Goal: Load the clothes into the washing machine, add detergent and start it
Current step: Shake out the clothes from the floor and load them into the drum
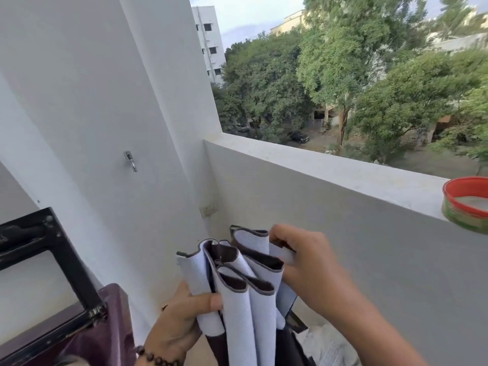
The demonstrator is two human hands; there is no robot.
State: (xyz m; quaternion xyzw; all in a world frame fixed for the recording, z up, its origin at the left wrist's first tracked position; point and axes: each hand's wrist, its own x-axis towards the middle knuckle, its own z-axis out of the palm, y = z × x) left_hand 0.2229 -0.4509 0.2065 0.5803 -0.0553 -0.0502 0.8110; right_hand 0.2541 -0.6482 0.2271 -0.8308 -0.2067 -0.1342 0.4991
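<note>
A folded, pleated sheet of fabric (pixel 245 294), white on one face and dark brown on the other with grey edging, is held upright at the bottom centre. My left hand (pixel 177 320), with a bead bracelet on the wrist, grips its lower folds from the left. My right hand (pixel 306 260) pinches the top folds from the right. A maroon appliance (pixel 105 328) with a raised dark-framed lid (pixel 52 260) fills the bottom left corner. What lies below the fabric is hidden.
A white balcony parapet (pixel 330 178) runs from centre to right. A red-rimmed green tub (pixel 466 204) of pale powder stands on it at the far right. A white wall (pixel 92 114) with a metal hook (pixel 130 161) and a switch plate (pixel 210 209) stands on the left. Trees and buildings lie beyond.
</note>
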